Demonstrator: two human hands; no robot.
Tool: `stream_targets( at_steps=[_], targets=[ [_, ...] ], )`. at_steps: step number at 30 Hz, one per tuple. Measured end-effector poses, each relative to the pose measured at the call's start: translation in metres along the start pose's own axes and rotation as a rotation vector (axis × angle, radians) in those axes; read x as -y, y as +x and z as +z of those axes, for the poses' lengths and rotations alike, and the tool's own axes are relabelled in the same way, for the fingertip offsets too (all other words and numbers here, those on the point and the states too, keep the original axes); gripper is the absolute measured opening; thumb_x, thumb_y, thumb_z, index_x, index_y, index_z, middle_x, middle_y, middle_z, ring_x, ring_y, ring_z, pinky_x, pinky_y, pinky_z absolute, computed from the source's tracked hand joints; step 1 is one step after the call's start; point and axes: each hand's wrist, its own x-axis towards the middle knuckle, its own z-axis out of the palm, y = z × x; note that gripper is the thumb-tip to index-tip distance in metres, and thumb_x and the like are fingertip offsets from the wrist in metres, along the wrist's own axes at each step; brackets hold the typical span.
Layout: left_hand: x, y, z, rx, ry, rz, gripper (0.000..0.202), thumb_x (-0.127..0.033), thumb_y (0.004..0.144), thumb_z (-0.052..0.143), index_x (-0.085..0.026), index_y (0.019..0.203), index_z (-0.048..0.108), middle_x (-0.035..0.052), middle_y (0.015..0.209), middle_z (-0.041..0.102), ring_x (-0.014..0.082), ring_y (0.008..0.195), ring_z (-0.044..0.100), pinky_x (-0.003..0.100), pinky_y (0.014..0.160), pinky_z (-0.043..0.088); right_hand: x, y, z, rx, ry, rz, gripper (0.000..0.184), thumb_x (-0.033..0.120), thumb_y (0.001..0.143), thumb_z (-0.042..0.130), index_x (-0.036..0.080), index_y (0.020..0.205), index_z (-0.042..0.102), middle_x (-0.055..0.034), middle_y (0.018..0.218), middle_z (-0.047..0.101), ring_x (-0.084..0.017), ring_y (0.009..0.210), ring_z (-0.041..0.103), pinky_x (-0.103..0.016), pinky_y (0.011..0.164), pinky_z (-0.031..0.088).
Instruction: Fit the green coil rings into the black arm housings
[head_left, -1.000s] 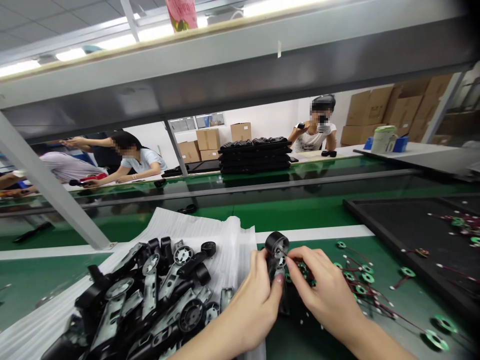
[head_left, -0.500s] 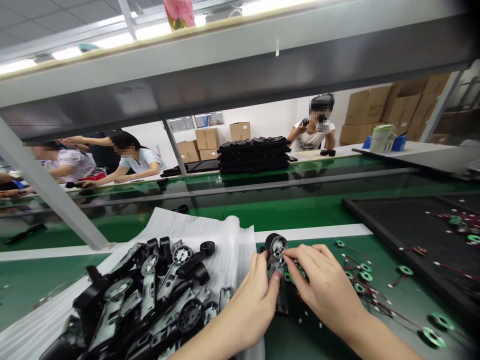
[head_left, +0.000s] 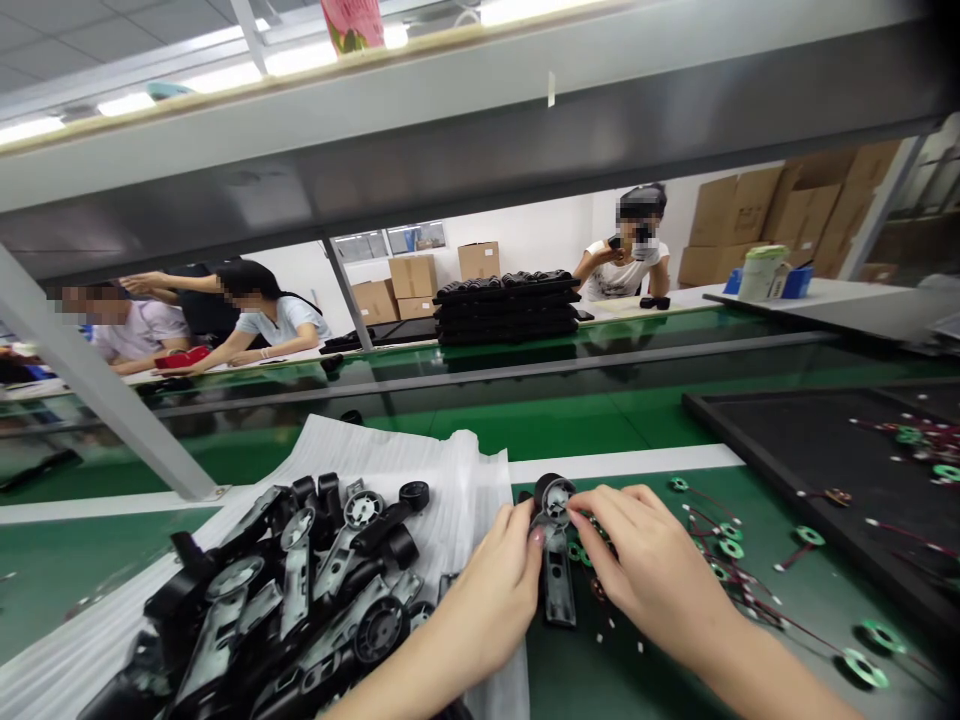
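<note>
A black plastic housing (head_left: 559, 585) with a round head and a grey-lined handle stands tilted over the green work surface. My left hand (head_left: 496, 580) is closed on it from the left, the thumb lying just below the round head. At the right side of that head, the thumb and index finger of my right hand (head_left: 651, 560) are pinched together; whatever is between their tips is too small to make out. Small green ring-shaped coils (head_left: 731, 549) with dark red wires lie just right of my right hand, some partly hidden behind it.
A heap of similar housings (head_left: 296, 580) covers white foam sheeting (head_left: 442, 465) on the left. A black tray (head_left: 780, 425) holding more wired rings stands at the right. Beyond runs a green conveyor belt (head_left: 480, 400); co-workers sit across it. A metal shelf (head_left: 420, 150) spans overhead.
The housing's handle has swung into fuller view below my left hand, its grey inside facing me. My left thumb has moved up slightly toward the head. My right hand stays at the head.
</note>
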Motion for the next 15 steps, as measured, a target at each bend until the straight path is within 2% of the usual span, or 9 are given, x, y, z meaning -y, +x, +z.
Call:
stream_targets(
  at_steps=[5, 15],
  targets=[
    [0.0000, 0.0007, -0.0014, 0.010, -0.011, -0.013, 0.034, -0.037, 0.097, 0.027, -0.024, 0.124, 0.043, 0.0059, 0.122, 0.050, 0.0170, 0.117, 0.046, 0.031, 0.103, 0.034, 0.0034, -0.0004, 0.0021, -0.058, -0.022, 0.017, 0.016, 0.015, 0.093, 0.041, 0.018, 0.085, 0.054, -0.0018, 0.075, 0.062, -0.018, 0.063, 0.050, -0.032, 0.068, 0.032],
    [0.0036, 0.0022, 0.0004, -0.014, -0.013, -0.007, 0.028, -0.037, 0.097, 0.028, -0.021, 0.109, 0.047, 0.0086, 0.114, 0.054, 0.0203, 0.108, 0.051, 0.034, 0.097, 0.038, 0.0064, -0.0028, 0.0081, 0.035, -0.047, -0.012, 0.023, 0.013, 0.095, 0.035, 0.017, 0.086, 0.056, -0.0029, 0.075, 0.061, -0.018, 0.064, 0.054, -0.033, 0.069, 0.034]
  ],
)
